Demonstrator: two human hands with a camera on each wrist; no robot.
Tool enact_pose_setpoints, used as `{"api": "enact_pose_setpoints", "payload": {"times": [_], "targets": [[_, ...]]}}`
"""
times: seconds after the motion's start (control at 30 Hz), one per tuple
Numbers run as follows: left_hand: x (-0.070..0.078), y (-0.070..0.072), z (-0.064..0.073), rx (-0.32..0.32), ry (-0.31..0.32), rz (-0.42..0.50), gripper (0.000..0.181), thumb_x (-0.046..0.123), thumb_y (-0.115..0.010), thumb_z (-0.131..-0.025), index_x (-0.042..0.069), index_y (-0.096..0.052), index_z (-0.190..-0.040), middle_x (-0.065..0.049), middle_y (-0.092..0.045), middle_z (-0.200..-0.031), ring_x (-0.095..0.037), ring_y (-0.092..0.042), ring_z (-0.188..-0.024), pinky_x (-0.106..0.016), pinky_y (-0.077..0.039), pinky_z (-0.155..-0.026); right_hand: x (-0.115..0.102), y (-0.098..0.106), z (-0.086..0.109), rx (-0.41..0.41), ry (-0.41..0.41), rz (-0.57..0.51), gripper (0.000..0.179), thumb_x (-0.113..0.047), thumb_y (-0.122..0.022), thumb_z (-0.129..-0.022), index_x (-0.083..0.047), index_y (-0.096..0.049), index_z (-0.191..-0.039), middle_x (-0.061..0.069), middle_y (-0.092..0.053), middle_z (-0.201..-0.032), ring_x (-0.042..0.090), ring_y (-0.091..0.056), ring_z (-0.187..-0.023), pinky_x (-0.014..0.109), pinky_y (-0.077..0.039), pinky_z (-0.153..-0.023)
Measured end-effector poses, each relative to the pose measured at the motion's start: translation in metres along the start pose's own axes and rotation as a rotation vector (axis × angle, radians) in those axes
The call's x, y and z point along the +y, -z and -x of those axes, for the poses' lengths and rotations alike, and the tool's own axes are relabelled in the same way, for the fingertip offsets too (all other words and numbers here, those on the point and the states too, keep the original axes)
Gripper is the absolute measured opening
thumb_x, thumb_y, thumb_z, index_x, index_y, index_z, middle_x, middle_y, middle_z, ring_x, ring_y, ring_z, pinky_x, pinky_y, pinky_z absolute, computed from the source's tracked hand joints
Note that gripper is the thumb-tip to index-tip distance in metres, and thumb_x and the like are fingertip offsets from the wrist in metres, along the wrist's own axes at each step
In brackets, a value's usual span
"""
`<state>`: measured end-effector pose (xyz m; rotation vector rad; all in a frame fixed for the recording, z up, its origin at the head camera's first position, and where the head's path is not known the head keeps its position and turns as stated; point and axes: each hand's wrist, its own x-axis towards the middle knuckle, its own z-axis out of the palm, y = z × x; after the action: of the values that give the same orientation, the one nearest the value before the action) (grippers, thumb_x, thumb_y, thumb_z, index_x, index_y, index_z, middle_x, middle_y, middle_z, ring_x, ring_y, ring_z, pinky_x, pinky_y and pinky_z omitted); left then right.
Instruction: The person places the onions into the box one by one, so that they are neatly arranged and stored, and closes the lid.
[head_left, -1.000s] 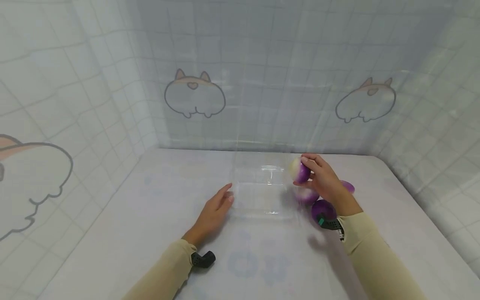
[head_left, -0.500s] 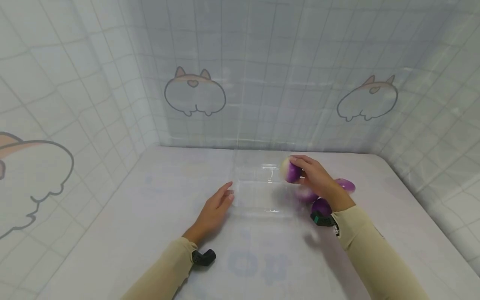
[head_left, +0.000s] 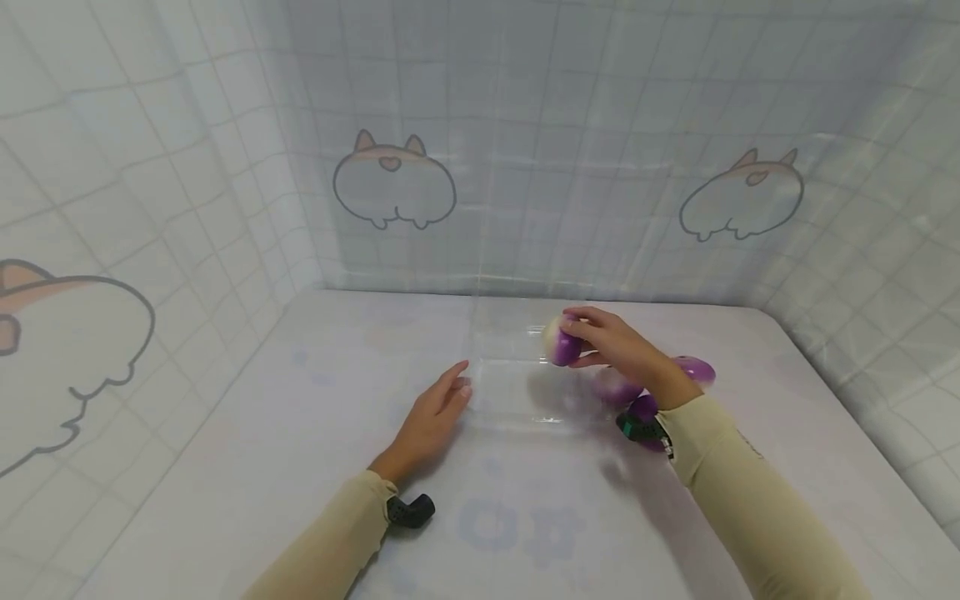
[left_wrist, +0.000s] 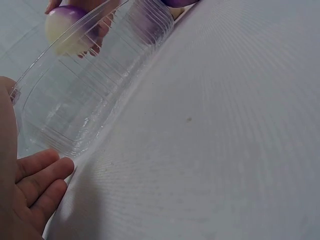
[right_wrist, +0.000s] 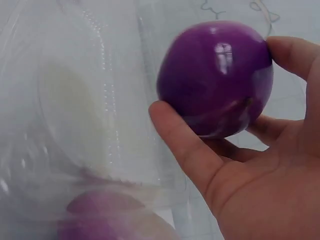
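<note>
A glossy purple-and-white turnip (head_left: 564,340) is pinched between the thumb and fingers of my right hand (head_left: 621,348). It is held up over the clear plastic box (head_left: 510,422), which stands with its lid raised at the back. In the left wrist view, the turnip (left_wrist: 70,31) shows behind the box's ribbed wall (left_wrist: 82,95). My left hand (head_left: 429,423) is at the box's left side, its fingers extended with the fingertips right at the wall. In the right wrist view, the turnip's purple side (right_wrist: 215,80) faces the camera, with my fingertips around it.
Several more turnips lie right of the box: one close by its wall (head_left: 617,387), another farther right (head_left: 696,370), and one partly hidden by the right wrist camera (head_left: 637,428). A white cloth covers the table (head_left: 360,358); grid-patterned curtains (head_left: 570,167) enclose the back and sides.
My right hand has moved left with the turnip, from the box's right edge to over the box. The left hand has stayed at the box's left side.
</note>
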<state>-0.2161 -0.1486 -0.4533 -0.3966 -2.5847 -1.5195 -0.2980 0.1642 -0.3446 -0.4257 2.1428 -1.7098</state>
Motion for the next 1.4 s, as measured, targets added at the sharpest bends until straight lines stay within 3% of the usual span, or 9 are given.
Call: {"api": "enact_pose_setpoints", "payload": {"times": [0.2,0.5,0.9,1.27,1.4], "targets": [[-0.001,-0.003,-0.002,-0.003,-0.004,0.004,0.051,0.038,-0.050,-0.106,0.024,-0.040,-0.154,-0.007,-0.060,-0.136,-0.022,-0.056,-0.124,-0.046,-0.043,-0.106,0.002,0.000,-0.004,-0.038,0.003,0.014,0.057,-0.028,-0.059,-0.103,0.002,-0.037,-0.147,0.026,-0.049,-0.136,0.036,-0.056,-0.119,0.048,-0.053,-0.094],[0.000,-0.001,-0.006,0.005,-0.012,-0.018,0.053,0.035,-0.051,-0.106,0.016,-0.040,-0.154,-0.007,-0.060,-0.136,-0.022,-0.058,-0.122,-0.046,-0.044,-0.105,0.000,-0.006,-0.016,-0.020,0.015,0.048,0.062,-0.033,-0.061,-0.101,0.003,-0.039,-0.147,0.026,-0.052,-0.136,0.040,-0.058,-0.121,0.049,-0.052,-0.096],[0.000,0.001,-0.002,0.016,-0.007,0.008,0.054,0.037,-0.052,-0.105,0.019,-0.040,-0.154,-0.006,-0.060,-0.136,-0.020,-0.058,-0.121,-0.047,-0.045,-0.104,-0.009,-0.019,-0.025,-0.016,-0.035,0.117,0.067,-0.028,-0.065,-0.098,-0.004,-0.035,-0.153,0.024,-0.052,-0.136,0.036,-0.067,-0.106,0.043,-0.058,-0.085],[0.001,0.000,-0.001,-0.001,-0.003,0.006,0.055,0.036,-0.052,-0.105,0.016,-0.040,-0.154,-0.006,-0.060,-0.136,-0.020,-0.057,-0.121,-0.046,-0.044,-0.105,-0.001,-0.026,-0.025,-0.146,0.047,0.032,0.055,-0.015,-0.058,-0.101,-0.004,-0.039,-0.151,0.023,-0.049,-0.135,0.035,-0.061,-0.114,0.047,-0.053,-0.095],[0.002,0.000,-0.001,0.003,0.001,-0.003,0.055,0.036,-0.052,-0.105,0.016,-0.040,-0.154,-0.006,-0.060,-0.135,-0.020,-0.057,-0.121,-0.045,-0.044,-0.105,0.003,-0.035,-0.029,-0.175,0.065,0.034,0.051,-0.021,-0.061,-0.102,-0.004,-0.043,-0.147,0.022,-0.052,-0.132,0.034,-0.062,-0.111,0.045,-0.055,-0.092]]}}
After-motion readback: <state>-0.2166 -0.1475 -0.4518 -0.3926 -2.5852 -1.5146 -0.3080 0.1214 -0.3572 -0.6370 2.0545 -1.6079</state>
